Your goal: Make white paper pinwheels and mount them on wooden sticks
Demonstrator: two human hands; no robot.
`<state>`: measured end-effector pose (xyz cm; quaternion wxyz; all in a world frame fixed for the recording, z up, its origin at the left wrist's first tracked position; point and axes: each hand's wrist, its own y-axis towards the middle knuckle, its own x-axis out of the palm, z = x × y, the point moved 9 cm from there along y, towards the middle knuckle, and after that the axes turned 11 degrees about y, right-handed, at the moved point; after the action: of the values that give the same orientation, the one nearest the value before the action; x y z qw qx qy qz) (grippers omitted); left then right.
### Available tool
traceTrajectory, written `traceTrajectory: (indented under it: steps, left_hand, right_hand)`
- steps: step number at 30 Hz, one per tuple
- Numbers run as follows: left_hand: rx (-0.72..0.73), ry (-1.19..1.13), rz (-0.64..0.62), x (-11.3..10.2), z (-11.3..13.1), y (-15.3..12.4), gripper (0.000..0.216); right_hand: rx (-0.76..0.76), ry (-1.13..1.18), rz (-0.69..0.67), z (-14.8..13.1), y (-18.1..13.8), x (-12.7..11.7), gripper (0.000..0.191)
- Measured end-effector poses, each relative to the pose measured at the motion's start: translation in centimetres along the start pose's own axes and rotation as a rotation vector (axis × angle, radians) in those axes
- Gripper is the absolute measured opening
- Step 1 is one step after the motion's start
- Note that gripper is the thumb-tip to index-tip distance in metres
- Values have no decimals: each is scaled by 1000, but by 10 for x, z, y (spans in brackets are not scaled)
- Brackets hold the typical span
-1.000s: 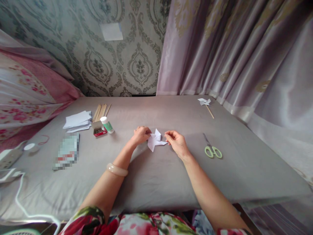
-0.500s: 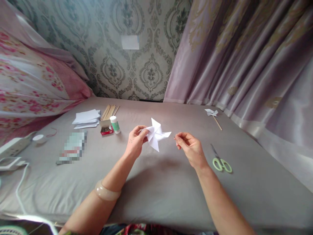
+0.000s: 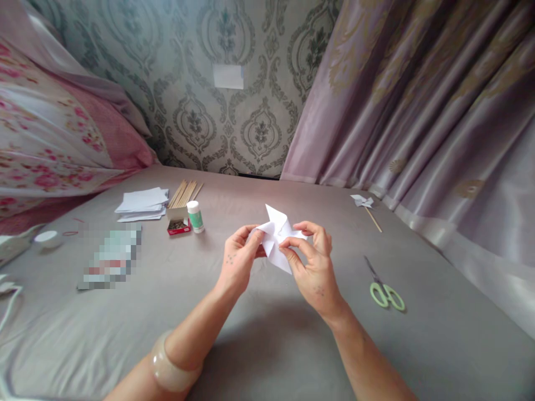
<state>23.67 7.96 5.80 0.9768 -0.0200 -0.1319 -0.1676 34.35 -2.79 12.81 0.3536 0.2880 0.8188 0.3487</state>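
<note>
A white folded paper pinwheel (image 3: 276, 234) is held up above the grey cloth-covered surface (image 3: 259, 345), in the middle of the view. My left hand (image 3: 239, 262) pinches its left side with closed fingers. My right hand (image 3: 311, 267) has come in from the right, and its thumb and fingers are closed on the pinwheel's centre and right side. A pale bangle (image 3: 169, 367) sits on my left wrist.
Green-handled scissors (image 3: 385, 291) lie to the right. At the far right a finished pinwheel on a stick (image 3: 364, 204) rests by the curtain. To the left are a paper stack (image 3: 142, 203), wooden sticks (image 3: 184, 192), a red pin box (image 3: 178, 224), a glue bottle (image 3: 195, 216) and a blurred packet (image 3: 109, 259).
The pinwheel was lifted off the surface by my left hand. My right hand, apart from it half a second ago, has now closed on it.
</note>
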Motion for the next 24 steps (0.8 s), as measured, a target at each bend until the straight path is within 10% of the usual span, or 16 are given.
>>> traceTrajectory:
  steps: [24]
  left_hand:
    - [-186, -123, -154, 24, -20, -13, 28]
  right_hand:
    - [27, -55, 3, -2, -11, -7, 7]
